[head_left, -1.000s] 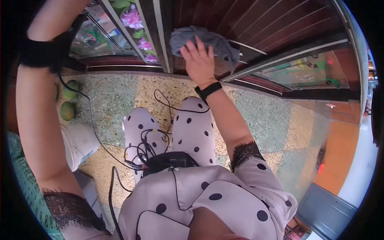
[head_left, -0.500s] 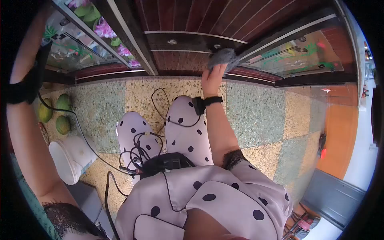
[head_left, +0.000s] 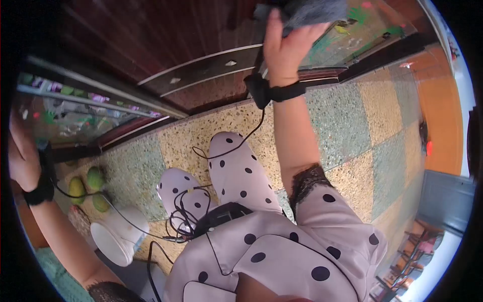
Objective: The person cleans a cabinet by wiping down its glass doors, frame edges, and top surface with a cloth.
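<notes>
My right hand (head_left: 291, 53) presses a dark grey cloth (head_left: 318, 11) against the upper part of the dark brown wooden cabinet (head_left: 201, 35). Its fingers are closed over the cloth, with the thumb on the left. At the far left edge, my left hand (head_left: 24, 161) is raised beside the cabinet's left glass pane (head_left: 65, 123). Its fingers look stretched out and hold nothing that I can see; the frame's dark border cuts part of it off. Black bands circle both wrists.
Several green-yellow round fruits (head_left: 95, 178) lie on the tiled floor (head_left: 347, 113) at left, near a white bucket (head_left: 118, 234). A black cable (head_left: 183, 216) coils over my lap. An orange panel (head_left: 443, 126) and a grey box-like piece (head_left: 445, 201) stand at right.
My right hand has moved up along the cabinet with the cloth, from the low panel to higher up. The view has tilted, and my left hand has come into sight at the left edge.
</notes>
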Tool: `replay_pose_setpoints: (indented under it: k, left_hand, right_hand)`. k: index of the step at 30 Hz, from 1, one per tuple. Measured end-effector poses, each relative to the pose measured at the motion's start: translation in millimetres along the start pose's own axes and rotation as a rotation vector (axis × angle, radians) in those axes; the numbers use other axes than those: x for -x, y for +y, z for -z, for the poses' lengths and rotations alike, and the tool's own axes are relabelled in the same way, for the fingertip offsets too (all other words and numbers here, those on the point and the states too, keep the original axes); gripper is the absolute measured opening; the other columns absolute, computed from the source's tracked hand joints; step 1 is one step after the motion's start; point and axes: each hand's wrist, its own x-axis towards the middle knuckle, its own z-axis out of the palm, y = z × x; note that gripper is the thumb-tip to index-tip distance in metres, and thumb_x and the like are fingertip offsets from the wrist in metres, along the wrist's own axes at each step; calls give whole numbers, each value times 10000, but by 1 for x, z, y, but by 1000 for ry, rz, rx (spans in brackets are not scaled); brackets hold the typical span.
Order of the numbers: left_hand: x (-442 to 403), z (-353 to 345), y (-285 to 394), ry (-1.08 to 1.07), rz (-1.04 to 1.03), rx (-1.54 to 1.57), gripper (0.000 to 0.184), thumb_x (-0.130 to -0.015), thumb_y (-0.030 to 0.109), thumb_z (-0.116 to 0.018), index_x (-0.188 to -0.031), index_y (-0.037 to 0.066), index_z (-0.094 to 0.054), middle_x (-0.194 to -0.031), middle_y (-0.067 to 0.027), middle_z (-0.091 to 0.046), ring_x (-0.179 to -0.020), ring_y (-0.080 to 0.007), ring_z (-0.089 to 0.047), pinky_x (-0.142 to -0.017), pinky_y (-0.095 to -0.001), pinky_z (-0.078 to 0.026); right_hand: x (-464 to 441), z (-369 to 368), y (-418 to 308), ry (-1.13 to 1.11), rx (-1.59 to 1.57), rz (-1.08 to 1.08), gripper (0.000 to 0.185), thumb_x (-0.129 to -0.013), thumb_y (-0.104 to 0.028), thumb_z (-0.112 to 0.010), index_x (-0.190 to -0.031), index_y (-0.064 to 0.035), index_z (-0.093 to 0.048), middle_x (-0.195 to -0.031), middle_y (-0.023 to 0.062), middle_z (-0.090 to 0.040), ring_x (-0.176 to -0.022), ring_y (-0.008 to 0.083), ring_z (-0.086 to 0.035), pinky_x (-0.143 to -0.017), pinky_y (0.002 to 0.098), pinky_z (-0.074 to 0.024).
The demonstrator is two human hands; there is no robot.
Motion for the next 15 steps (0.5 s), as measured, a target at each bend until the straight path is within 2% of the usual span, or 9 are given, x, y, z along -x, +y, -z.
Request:
replay_pose_setpoints:
  k: [2,4,6,7,9,11,12,13,15]
  left_hand:
    - [1,3,0,3,19,-26,346,-975,175,-481,-1257,-10,-558,-1245,-116,-598,-1125,-213,-575,-921,-306,-446]
    - [1,6,9,61,34,-167,313,-979,204,-484,-1159,-17,-614,-1095,-139,-658,-991,-215,-637,-825,-309,-490]
    - [-7,8,23,114,-1,-241,334,-982,239,-482,-1114,-28,-633,-1020,-168,-674,-932,-243,-655,-784,-318,-501]
    - [-10,9,30,141,-17,-278,349,-983,257,-481,-1091,-33,-642,-983,-182,-682,-902,-256,-663,-764,-323,-506]
    - [-23,14,42,135,-107,-377,364,-985,276,-475,-1113,-27,-633,-988,-190,-677,-936,-277,-651,-785,-339,-500]
    - [-30,18,92,262,-244,-344,400,-988,263,-446,-1249,-35,-503,-1216,-225,-554,-1131,-336,-534,-942,-405,-403]
    - [-34,20,115,312,-297,-334,426,-989,258,-437,-1294,-37,-460,-1292,-236,-513,-1195,-355,-495,-995,-428,-371]
    - [-38,25,135,291,-325,-268,456,-989,246,-418,-1352,-30,-396,-1373,-229,-427,-1274,-359,-405,-1056,-428,-296]
    - [-43,32,160,251,-362,-214,516,-991,246,-380,-1429,-14,-299,-1477,-223,-297,-1377,-360,-270,-1130,-436,-182]
  right_hand:
    - [27,-8,8,97,-133,-226,558,-843,-236,-642,-1209,129,-431,-1268,391,-379,-1160,540,-361,-1040,523,-260]
    - [65,-2,5,-43,-261,-573,615,-885,-190,-595,-1340,115,-316,-1401,325,-282,-1304,453,-277,-1105,450,-168]
    - [115,-7,9,-60,-208,-610,588,-895,-163,-571,-1342,115,-309,-1399,328,-282,-1313,453,-267,-1108,430,-170]
    - [139,-7,11,-124,-137,-599,547,-894,-151,-568,-1320,106,-342,-1362,328,-329,-1278,468,-300,-1092,444,-203]
    - [182,-3,18,-169,-60,-602,507,-893,-140,-566,-1298,98,-376,-1325,328,-375,-1244,483,-332,-1077,458,-235]
    - [220,2,29,-334,-129,-748,381,-874,-174,-588,-1093,122,-488,-1172,347,-468,-1091,515,-418,-980,508,-329]
    - [243,2,36,-379,-78,-824,348,-864,-154,-600,-1090,90,-497,-1137,321,-501,-1054,504,-457,-934,478,-381]
    - [259,9,44,-484,-170,-1012,339,-859,-143,-601,-1108,68,-510,-1124,311,-516,-1031,489,-488,-893,464,-416]
    - [258,29,49,-517,-156,-1215,307,-856,-152,-606,-1080,42,-526,-1091,299,-535,-1024,460,-512,-868,466,-428]
